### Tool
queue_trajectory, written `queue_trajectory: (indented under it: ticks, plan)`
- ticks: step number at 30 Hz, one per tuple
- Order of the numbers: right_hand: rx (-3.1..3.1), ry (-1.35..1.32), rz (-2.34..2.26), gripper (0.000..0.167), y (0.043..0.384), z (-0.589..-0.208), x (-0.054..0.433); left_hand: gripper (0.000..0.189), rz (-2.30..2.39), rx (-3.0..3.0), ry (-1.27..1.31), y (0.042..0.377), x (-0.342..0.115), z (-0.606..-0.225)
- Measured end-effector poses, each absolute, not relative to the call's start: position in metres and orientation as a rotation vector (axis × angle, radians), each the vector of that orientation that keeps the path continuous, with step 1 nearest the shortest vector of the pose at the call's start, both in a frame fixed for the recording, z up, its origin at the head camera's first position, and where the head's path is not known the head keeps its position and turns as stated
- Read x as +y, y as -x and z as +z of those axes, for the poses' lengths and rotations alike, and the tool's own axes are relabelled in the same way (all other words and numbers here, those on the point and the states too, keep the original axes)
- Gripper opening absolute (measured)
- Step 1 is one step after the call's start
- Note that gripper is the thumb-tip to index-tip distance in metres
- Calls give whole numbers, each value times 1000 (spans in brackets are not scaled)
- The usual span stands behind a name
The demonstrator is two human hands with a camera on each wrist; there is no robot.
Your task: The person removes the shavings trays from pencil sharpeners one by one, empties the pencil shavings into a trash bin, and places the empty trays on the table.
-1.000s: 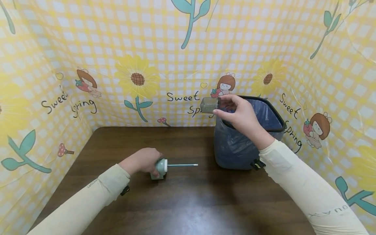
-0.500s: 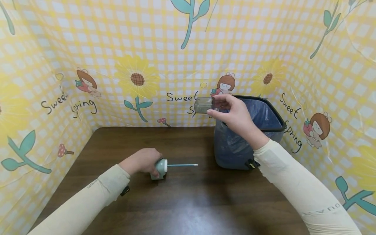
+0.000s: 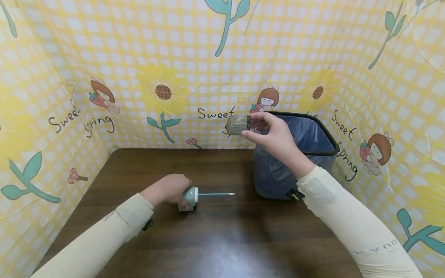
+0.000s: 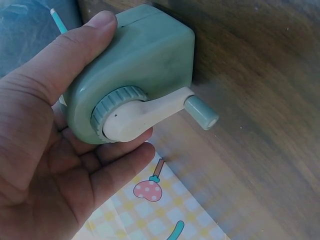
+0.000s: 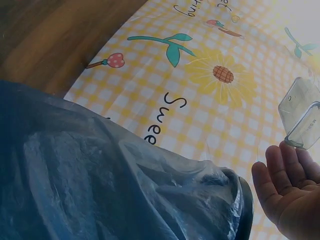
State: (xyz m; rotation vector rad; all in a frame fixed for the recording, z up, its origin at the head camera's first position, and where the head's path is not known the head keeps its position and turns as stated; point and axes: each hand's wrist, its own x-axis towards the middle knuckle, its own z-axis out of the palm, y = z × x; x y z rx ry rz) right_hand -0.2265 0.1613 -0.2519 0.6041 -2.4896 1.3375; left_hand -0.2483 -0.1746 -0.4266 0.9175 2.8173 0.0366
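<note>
My left hand grips a pale green hand-crank pencil sharpener on the table, thumb on one side and fingers on the other. Its white crank, tipped with a green knob, faces the left wrist camera. From the sharpener's white front a thin light-blue pencil sticks out to the right. Up by the bin's left rim, my right hand pinches a clear, smoky plastic shavings drawer between thumb and fingers. In the right wrist view the drawer shows beyond the fingertips, partly cut off by the frame edge.
A bin with a black rim and a bluish plastic liner stands at the table's back right, under my right forearm. The dark wooden table meets yellow checked cloth walls at the back and sides.
My right hand has moved a little to the left with the shavings drawer, away from over the bin. The left hand, sharpener and pencil have stayed in place.
</note>
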Motion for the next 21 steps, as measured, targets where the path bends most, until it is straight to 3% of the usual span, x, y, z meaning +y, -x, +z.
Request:
queue_trajectory:
  ticks: [21]
  plan:
    - [-2525, -599, 1391, 58, 227, -267, 151, 57, 75, 2808, -891, 249, -174, -426]
